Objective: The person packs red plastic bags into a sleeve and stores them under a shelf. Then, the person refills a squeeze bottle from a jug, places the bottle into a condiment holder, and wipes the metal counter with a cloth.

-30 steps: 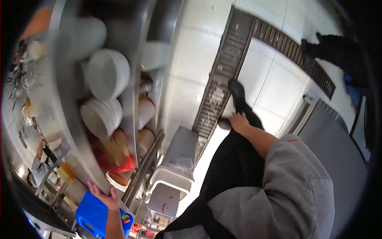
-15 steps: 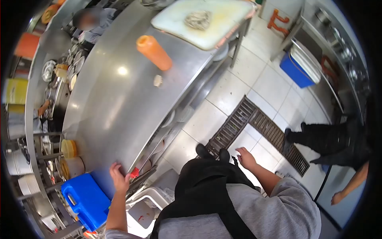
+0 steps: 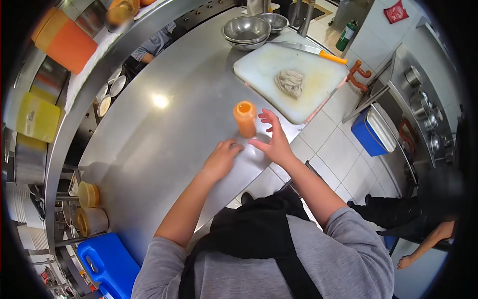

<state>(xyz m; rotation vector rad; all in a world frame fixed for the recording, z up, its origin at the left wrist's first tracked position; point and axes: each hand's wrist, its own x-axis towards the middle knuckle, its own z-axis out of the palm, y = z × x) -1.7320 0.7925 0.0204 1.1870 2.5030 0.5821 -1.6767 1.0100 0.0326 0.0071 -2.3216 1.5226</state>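
An orange bottle with an open top stands upright on the steel counter. My right hand is just right of the bottle, thumb and fingers apart and curved toward it, holding nothing. On the counter at the bottle's lower left rests my left hand; its fingers are curled over something small and pale or over nothing, too hidden to tell. Beyond the bottle lies a white cutting board with a crumpled cloth on it.
A knife with an orange handle lies at the board's far edge beside metal colanders. A blue jug is at lower left. Shelves run along the left. A co-worker's arm shows at right, near a blue cooler.
Both hands have moved forward over the counter to the orange bottle. The bottle now stands upright in view, and the small pale piece beside it is no longer visible. The view has shifted toward the cutting board.
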